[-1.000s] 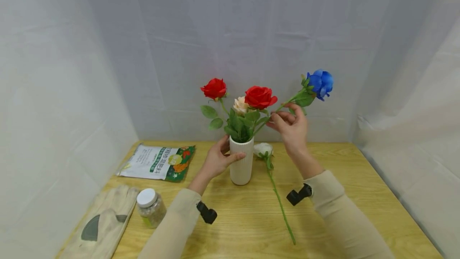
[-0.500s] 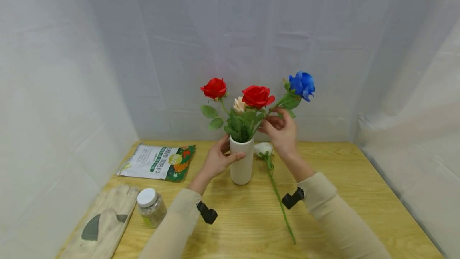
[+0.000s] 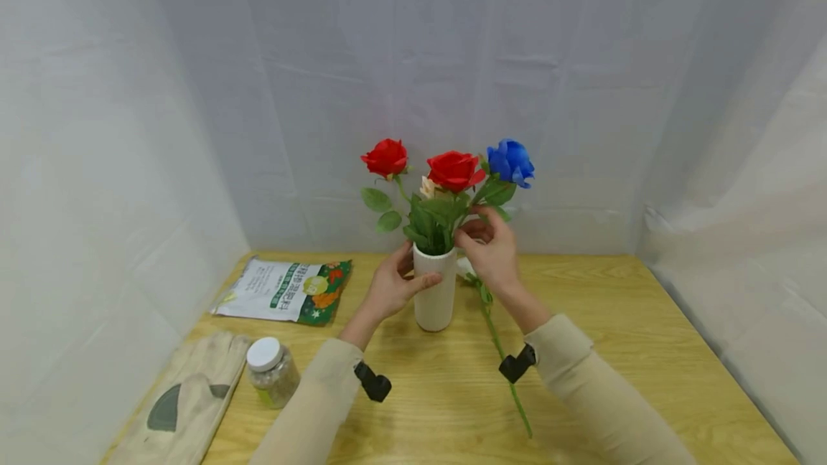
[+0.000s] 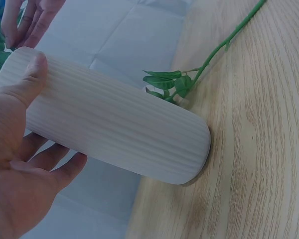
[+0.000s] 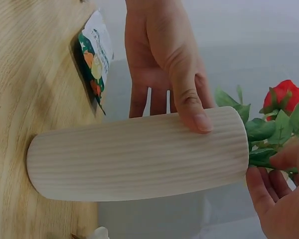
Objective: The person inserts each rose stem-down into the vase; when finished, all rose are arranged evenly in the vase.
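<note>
A ribbed white vase stands upright on the wooden table, steadied by my left hand, thumb across its front and fingers round the far side. Two red roses and a cream rose rise from it among green leaves. My right hand pinches the stem of a blue rose just above the vase's rim at the right. In the right wrist view my right fingertips meet the stem beside the mouth. The stem's lower end is hidden. Behind the right forearm lies a white rose, its bloom mostly covered.
A white and green printed packet lies at the back left of the table. Nearer the front left are a clear jar with a white lid and pale work gloves. Pale sheeting encloses the back and sides.
My right hand has moved left and down with the blue rose, bringing its bloom closer to the red ones. The central red rose has shifted slightly left. My left hand stays on the vase.
</note>
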{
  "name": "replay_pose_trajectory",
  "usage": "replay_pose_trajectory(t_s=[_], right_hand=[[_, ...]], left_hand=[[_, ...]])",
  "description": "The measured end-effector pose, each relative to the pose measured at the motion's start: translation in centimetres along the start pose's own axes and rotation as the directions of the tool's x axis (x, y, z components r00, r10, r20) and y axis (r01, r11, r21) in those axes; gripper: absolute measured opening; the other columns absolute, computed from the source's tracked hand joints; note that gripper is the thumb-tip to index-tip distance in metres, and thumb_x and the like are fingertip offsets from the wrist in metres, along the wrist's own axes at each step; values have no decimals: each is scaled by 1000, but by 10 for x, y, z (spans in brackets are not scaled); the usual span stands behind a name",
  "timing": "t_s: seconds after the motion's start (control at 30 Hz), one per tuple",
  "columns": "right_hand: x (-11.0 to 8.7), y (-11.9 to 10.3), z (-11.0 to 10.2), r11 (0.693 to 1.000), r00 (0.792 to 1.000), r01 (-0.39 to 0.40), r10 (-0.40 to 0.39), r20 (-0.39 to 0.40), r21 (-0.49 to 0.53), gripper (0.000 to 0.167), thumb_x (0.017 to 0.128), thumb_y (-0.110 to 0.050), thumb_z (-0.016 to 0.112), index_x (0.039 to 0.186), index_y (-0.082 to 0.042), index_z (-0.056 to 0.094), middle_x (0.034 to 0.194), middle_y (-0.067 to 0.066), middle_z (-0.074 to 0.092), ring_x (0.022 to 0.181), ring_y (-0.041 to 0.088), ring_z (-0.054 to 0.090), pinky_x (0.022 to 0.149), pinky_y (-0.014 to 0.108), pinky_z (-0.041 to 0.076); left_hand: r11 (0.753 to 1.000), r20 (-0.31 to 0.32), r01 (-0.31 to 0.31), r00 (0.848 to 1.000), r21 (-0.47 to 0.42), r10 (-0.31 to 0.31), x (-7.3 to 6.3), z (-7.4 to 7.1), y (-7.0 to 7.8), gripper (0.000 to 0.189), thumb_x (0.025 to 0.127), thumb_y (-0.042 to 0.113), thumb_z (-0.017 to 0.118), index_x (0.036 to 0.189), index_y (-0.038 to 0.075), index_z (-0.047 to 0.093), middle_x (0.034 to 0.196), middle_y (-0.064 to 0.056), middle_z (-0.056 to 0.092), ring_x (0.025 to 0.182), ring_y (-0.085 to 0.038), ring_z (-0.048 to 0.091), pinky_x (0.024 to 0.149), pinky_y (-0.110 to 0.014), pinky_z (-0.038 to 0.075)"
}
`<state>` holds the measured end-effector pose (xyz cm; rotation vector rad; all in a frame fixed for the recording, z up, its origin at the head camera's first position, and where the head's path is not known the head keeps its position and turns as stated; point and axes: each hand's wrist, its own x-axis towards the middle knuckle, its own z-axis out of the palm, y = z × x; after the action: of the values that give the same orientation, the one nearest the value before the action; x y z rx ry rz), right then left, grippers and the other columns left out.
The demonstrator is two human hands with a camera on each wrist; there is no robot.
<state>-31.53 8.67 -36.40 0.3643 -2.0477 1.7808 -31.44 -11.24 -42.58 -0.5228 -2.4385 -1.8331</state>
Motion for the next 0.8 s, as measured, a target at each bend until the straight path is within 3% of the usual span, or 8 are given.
replay_pose_trajectory(t_s=[0.1, 0.3, 0.57, 0.8], right_hand=[[-1, 0, 2, 999, 1000, 13, -13, -4, -31, 37, 92, -1, 72, 129, -1, 66, 103, 27, 74, 82, 13, 70, 78, 15, 56], [-4, 1, 3, 993, 999, -6, 1, -33, -122, 24, 98, -15, 74, 118, -3, 75, 108, 21, 77, 95, 30, 75, 78, 19, 56], [-5, 5, 4, 986, 999, -17, 11, -37, -164, 18, 99, -18, 74, 107, -3, 80, 106, 18, 79, 95, 33, 76, 71, 20, 55], [-6, 11, 4, 979, 1000, -15, 14, -5, -203, 20, 99, -18, 73, 110, -3, 81, 109, 17, 79, 96, 33, 75, 78, 25, 57]], left_hand=[[1000, -6, 8, 1000, 3, -8, 0, 0, 1, 91, 94, 29, 83, 167, 14, 31, 158, -17, 54, 141, -37, 57, 110, -52, 55], [1000, -5, 7, 1000, 9, -7, 0, 1, -1, 94, 94, 29, 83, 168, 13, 28, 159, -18, 52, 142, -38, 57, 110, -53, 55], [1000, -11, -8, 1000, 15, 8, 1, 1, -2, 92, 93, 29, 84, 167, 14, 31, 157, -18, 54, 140, -38, 58, 108, -52, 56], [1000, -6, -8, 1000, 15, 9, 1, 0, 0, 90, 93, 27, 84, 167, 18, 33, 156, -15, 55, 141, -35, 58, 109, -51, 55]])
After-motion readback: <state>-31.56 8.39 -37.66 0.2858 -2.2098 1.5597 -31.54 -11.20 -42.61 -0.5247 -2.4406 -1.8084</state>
